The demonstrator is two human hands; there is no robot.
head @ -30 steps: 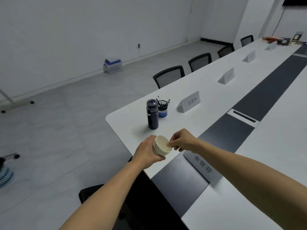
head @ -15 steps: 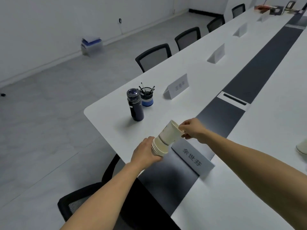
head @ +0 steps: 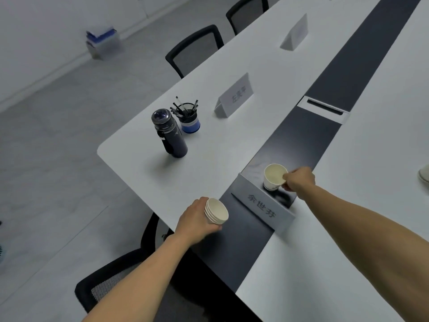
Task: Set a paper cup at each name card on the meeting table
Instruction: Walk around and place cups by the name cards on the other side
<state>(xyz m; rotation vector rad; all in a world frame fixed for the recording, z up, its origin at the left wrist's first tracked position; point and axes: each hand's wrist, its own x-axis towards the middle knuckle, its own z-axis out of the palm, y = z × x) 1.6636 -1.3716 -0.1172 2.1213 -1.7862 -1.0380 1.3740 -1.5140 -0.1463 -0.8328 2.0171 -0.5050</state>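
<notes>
My left hand [head: 193, 219] grips a short stack of white paper cups [head: 216, 211], tilted with its mouth toward the table, at the near table edge. My right hand [head: 299, 178] pinches the rim of a single paper cup [head: 274, 177] that stands upright on the dark centre strip, just behind the nearest name card [head: 262, 208]. A second name card [head: 235, 96] stands farther along the left side of the white table [head: 232, 147], and a third name card [head: 296, 33] lies beyond it.
A dark water bottle [head: 169, 133] and a pen holder [head: 189, 118] stand near the table's left corner. Black chairs line the left side, one chair [head: 195, 49] by the second card and one chair [head: 111, 277] under my left arm. A cable hatch [head: 323, 109] sits in the strip.
My right hand pulled one cup off the stack and carried it right and away, down onto the dark strip behind the nearest card. The left hand kept the stack and lowered slightly.
</notes>
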